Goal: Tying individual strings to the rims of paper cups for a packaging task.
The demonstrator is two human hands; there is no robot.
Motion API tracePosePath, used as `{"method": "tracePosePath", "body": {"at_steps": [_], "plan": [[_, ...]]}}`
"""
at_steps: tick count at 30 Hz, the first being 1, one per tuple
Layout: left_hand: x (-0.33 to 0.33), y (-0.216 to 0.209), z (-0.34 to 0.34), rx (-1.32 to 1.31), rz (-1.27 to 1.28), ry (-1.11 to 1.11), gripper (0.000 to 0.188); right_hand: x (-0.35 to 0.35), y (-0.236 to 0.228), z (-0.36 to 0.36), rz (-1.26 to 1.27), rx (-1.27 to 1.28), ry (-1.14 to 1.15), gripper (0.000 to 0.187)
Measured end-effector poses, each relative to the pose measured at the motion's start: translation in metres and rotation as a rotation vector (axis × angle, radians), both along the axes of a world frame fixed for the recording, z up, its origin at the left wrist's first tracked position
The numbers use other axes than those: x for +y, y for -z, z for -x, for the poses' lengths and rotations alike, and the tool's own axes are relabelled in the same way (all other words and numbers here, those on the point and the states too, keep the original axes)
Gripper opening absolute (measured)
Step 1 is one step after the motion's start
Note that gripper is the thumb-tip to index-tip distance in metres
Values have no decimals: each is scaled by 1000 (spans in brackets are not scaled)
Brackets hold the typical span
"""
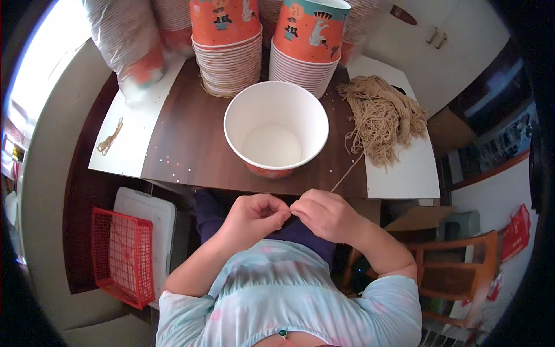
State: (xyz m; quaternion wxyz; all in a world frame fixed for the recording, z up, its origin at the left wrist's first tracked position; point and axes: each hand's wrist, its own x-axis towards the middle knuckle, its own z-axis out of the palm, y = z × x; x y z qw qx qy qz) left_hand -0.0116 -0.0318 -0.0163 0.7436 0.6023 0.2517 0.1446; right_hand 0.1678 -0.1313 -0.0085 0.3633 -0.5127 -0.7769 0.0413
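My left hand (pixel 254 218) and my right hand (pixel 328 215) meet at the fingertips in front of the table's near edge. A tan cord (pixel 348 172) runs from a loose tangled heap of cord (pixel 381 118) down into my right hand, whose fingers are pinched on it. The thumb and fingers of my left hand are pinched too; what lies between them is hidden or too small to make out. Just beyond my hands stands a large white-lined paper bucket (pixel 276 130), open end up, with nothing inside.
Two tall stacks of orange-printed paper buckets (pixel 226 63) (pixel 306 66) stand at the back, beside plastic-wrapped stacks (pixel 124 40). A small cord bundle (pixel 110 137) lies on the left white panel. Below are a red basket (pixel 122 257) at left and a wooden chair (pixel 457 269) at right.
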Motion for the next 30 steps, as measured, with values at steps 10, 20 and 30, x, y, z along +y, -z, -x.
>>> {"method": "tracePosePath", "body": {"at_steps": [10, 20, 30], "plan": [[-8, -14, 7, -219, -1190, -67, 20, -10, -22, 14, 87, 51, 67, 16], [51, -64, 14, 109, -937, -480, 23, 40, -76, -48, -65, 275, 327, 5], [113, -54, -24, 176, -792, -374, 34, 155, -79, -96, 333, -371, 254, 12]]}}
